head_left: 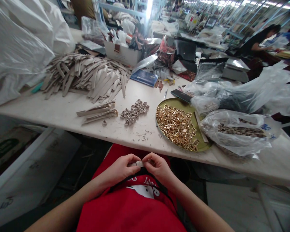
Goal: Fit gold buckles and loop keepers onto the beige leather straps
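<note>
Just in front of the table edge, above the red apron, both hands hold a grey-beige strap (140, 163). My left hand (123, 167) pinches its left part. My right hand (158, 168) pinches the other end, where something gold shows between the fingers, perhaps a buckle. A small band seems to sit around the strap between the hands. On the table ahead lie small strap loops (132, 112), a few straps with gold buckles (99, 112) and a round tray (201, 141) of gold buckles (176, 125).
A large heap of cut straps (87, 74) covers the back left. A clear plastic bag (241, 132) of small pieces lies right of the tray. Behind are a blue packet (144, 77), a white box (122, 53) and a black phone-like object (181, 95). A co-worker (261, 42) sits far right.
</note>
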Tool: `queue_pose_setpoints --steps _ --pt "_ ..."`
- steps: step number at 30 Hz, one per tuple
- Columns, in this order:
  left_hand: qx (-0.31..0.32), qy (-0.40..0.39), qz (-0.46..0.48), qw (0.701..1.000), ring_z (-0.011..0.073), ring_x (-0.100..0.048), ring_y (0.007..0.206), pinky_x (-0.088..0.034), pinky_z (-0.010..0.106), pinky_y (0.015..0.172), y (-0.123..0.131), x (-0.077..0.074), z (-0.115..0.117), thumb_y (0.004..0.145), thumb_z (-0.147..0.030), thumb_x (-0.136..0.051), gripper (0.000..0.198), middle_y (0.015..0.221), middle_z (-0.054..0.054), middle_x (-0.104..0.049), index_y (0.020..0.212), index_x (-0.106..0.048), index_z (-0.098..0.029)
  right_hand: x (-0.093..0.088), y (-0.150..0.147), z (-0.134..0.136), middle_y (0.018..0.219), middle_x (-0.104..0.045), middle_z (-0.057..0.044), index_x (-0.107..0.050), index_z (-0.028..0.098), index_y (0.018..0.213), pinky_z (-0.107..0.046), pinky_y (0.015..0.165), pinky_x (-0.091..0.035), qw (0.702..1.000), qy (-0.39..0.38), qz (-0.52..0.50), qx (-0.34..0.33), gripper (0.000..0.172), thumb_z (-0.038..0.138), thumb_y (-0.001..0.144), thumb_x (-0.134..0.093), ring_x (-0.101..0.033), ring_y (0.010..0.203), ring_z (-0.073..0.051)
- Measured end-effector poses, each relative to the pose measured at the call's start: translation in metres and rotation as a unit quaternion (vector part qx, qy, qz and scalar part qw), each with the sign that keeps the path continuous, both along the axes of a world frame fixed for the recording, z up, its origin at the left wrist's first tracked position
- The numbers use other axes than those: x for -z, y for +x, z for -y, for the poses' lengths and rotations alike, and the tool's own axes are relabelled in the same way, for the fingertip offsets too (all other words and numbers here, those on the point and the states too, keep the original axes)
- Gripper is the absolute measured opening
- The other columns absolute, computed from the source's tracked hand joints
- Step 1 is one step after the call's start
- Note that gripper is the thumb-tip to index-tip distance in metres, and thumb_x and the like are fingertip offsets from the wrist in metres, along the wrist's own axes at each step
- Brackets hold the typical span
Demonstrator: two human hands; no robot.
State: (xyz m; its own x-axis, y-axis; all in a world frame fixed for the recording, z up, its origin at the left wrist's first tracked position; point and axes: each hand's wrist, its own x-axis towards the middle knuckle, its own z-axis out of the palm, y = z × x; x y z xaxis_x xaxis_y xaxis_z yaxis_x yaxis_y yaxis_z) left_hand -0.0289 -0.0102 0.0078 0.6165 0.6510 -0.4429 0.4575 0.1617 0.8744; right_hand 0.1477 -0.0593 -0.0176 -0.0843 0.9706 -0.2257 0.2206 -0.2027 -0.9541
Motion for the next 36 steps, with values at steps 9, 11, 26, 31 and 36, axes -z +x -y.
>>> queue_pose_setpoints --steps 9,11,26,31,36 --pt "0.042 0.049 -0.048 0.997 0.0177 -0.059 0.075 -0.042 0.024 0.065 0.008 0.000 0.003 0.076 -0.033 -0.051 0.026 0.084 0.002 -0.067 0.093 -0.064 -0.018 -0.002 0.003 0.003 0.070 -0.052 0.001 -0.057 0.021 0.072 -0.023 0.058 -0.038 0.981 0.100 0.142 -0.082 0.008 0.014 0.077 -0.055 -0.049 0.064 -0.012" --pt "0.043 0.044 -0.037 0.997 0.0181 -0.059 0.079 -0.043 0.024 0.068 0.007 0.002 0.003 0.076 -0.035 -0.051 0.028 0.090 0.003 -0.067 0.096 -0.063 -0.018 0.000 0.004 0.003 0.073 -0.052 0.000 -0.057 0.021 0.074 -0.023 0.057 -0.037 0.974 0.117 0.167 -0.104 0.011 0.012 0.078 -0.052 -0.049 0.065 -0.012" --pt "0.016 -0.083 -0.011 0.996 0.0142 -0.057 0.063 -0.040 0.021 0.052 0.011 0.021 -0.002 0.073 -0.042 -0.055 0.041 0.073 0.001 -0.064 0.103 -0.054 -0.014 0.013 0.009 -0.003 0.065 -0.054 0.003 -0.058 0.019 0.073 -0.022 0.054 -0.035 0.997 -0.033 0.038 -0.056 0.003 0.016 0.071 -0.058 -0.045 0.057 -0.010" --pt "0.035 -0.029 -0.016 0.999 0.0181 -0.061 0.078 -0.043 0.023 0.062 0.008 0.014 -0.001 0.079 -0.043 -0.050 0.040 0.093 0.006 -0.067 0.108 -0.054 -0.016 0.021 0.010 -0.006 0.060 -0.052 0.004 -0.059 0.018 0.075 -0.021 0.049 -0.032 0.994 -0.085 0.031 -0.058 0.004 0.019 0.071 -0.058 -0.043 0.054 -0.009" --pt "0.073 0.058 -0.076 0.993 0.0189 -0.061 0.078 -0.043 0.024 0.066 0.010 0.012 0.003 0.079 -0.034 -0.049 0.034 0.090 0.005 -0.068 0.109 -0.055 -0.019 0.021 0.009 -0.004 0.054 -0.045 0.006 -0.055 0.018 0.069 -0.020 0.046 -0.028 0.989 -0.114 0.011 -0.094 0.003 0.018 0.071 -0.057 -0.037 0.049 -0.008"
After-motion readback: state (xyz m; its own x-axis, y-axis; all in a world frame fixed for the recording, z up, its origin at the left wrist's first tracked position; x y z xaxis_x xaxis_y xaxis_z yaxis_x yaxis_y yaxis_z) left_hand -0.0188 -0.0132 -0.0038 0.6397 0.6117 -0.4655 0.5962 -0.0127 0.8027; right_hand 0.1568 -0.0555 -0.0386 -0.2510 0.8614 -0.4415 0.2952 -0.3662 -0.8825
